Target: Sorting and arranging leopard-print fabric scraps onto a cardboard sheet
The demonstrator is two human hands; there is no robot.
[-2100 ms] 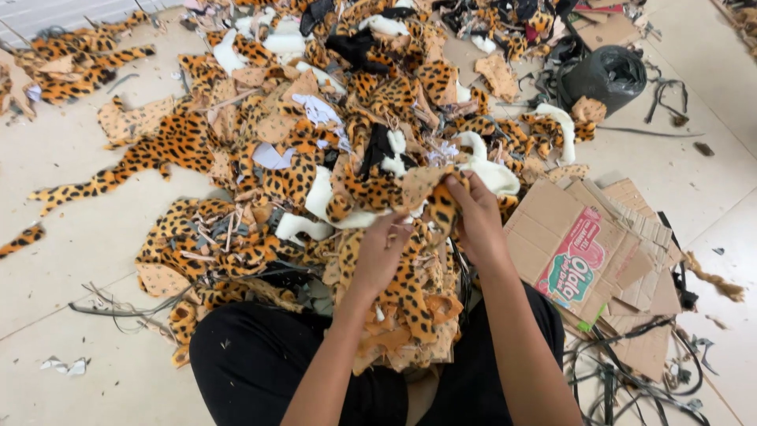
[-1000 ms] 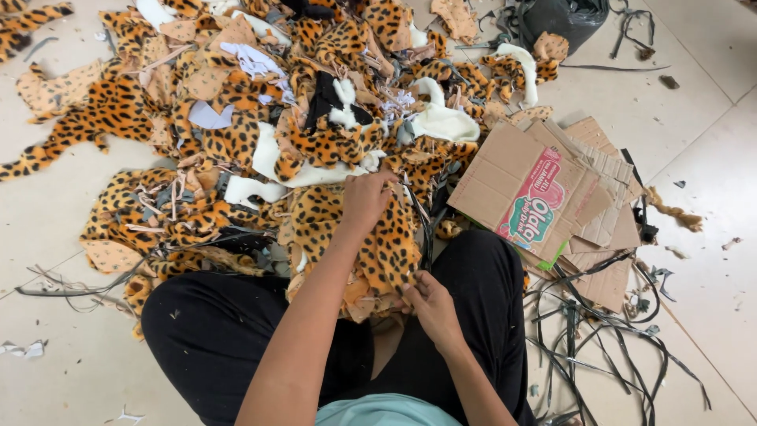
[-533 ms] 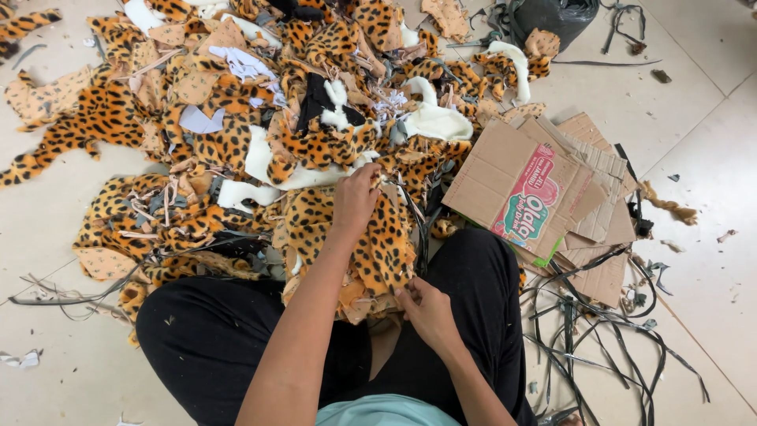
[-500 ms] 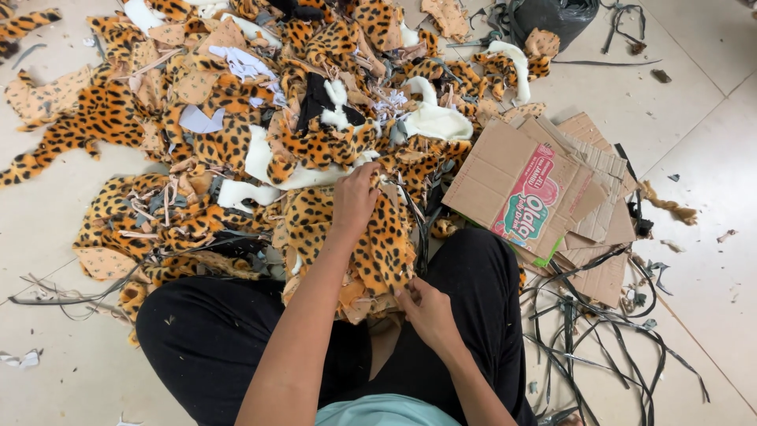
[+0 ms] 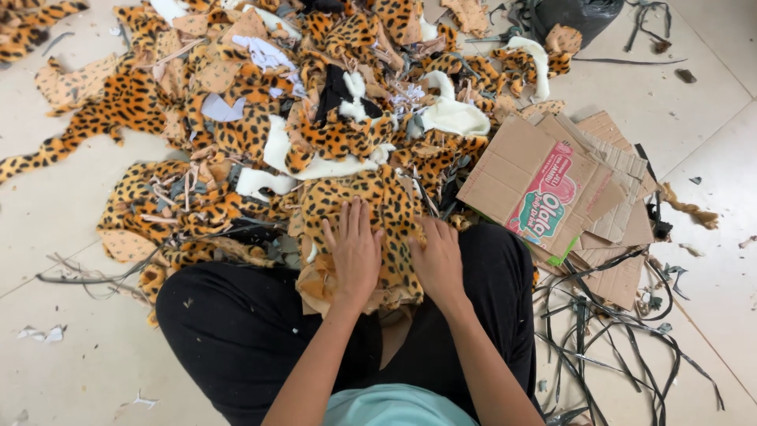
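Your left hand lies flat, fingers spread, palm down on the stack of leopard-print fabric pieces in front of your lap. Your right hand is open too, pressed on the stack's right edge, just beside the left, gripping nothing. The stack sits between your knees in black trousers, touching the big heap of leopard scraps beyond it. White fleece bits poke through the heap. Flattened cardboard lies to the right, black strips tangled near it on the tiled floor.
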